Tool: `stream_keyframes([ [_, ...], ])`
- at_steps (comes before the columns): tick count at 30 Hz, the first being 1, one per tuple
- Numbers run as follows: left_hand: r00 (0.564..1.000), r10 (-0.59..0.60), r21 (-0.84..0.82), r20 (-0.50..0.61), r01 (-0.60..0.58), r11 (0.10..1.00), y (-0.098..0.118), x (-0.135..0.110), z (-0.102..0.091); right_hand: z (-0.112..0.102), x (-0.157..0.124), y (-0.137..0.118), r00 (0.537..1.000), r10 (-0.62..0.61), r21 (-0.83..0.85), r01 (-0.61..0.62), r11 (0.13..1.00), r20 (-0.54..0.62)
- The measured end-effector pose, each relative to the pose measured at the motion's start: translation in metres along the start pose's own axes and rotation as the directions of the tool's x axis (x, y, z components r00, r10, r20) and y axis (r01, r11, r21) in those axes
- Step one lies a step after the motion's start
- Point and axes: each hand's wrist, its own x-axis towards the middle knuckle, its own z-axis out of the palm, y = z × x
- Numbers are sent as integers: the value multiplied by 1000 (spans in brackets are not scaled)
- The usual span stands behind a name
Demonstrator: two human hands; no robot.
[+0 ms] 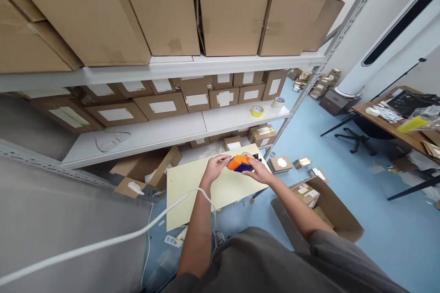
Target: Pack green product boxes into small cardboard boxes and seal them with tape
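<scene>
Over the pale yellow tabletop [195, 187], an orange and dark-blue tape dispenser [239, 163] is held up between my two hands. My right hand [258, 171] is wrapped round its right end, thumb below and fingers on top. At the opposite end, the fingertips of my left hand [216, 168] are pinched together against the dispenser's edge; whether a strip of tape lies between them is too small to tell. Part of a tape roll [246, 154] shows just behind the dispenser, and a small black item [258, 157] is beyond my right hand.
Shelves of cartons [233, 18] rise in front. A yellow tape roll [257, 111] and a white tape roll [278, 102] sit on the middle shelf [178, 135]. Open boxes flank the table: one carton [151, 171] left, another [338, 206] right. A white cable [137, 231] crosses the left foreground.
</scene>
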Motion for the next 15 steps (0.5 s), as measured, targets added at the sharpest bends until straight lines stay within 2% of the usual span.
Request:
stream_keyframes([
  [8, 999, 7, -38, 48, -5, 999, 10, 1, -18, -7, 5, -31, 997, -58, 28, 59, 998, -49],
  [15, 996, -14, -80, 85, 20, 997, 12, 20, -10, -23, 13, -22, 997, -47, 34, 49, 998, -54],
])
